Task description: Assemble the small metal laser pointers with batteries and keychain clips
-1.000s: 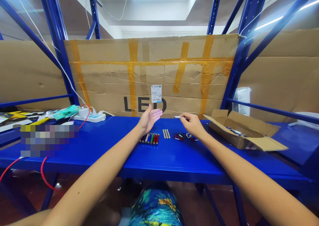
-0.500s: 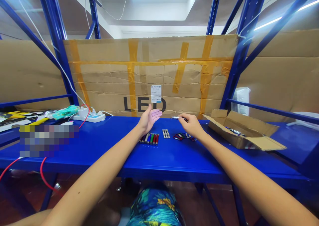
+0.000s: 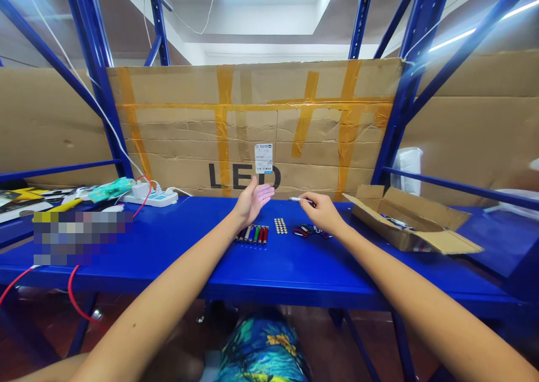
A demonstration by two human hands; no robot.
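My left hand (image 3: pixel 252 203) is held above the table with its fingers stretched out, palm turned to the right, and nothing in it. Below it a row of small coloured metal tubes (image 3: pixel 256 235) lies side by side, partly covered by the hand. My right hand (image 3: pixel 322 210) grips a slim silver-and-dark pen-shaped stick (image 3: pixel 296 199), whose end points left. Between the hands, small round silver button cells (image 3: pixel 280 226) are laid out in a neat grid. Several small coloured carabiner clips (image 3: pixel 301 231) lie under my right hand, which hides some of them.
An open cardboard box (image 3: pixel 404 236) with slim silver and blue things inside stands at the right. On the left are a white power strip (image 3: pixel 158 198), red cables and a blurred-out patch. A large cardboard sheet (image 3: pixel 185 135) closes off the back of the blue table (image 3: pixel 295 275).
Almost nothing differs. My right hand and the stick have shifted very slightly; my left hand keeps its place.
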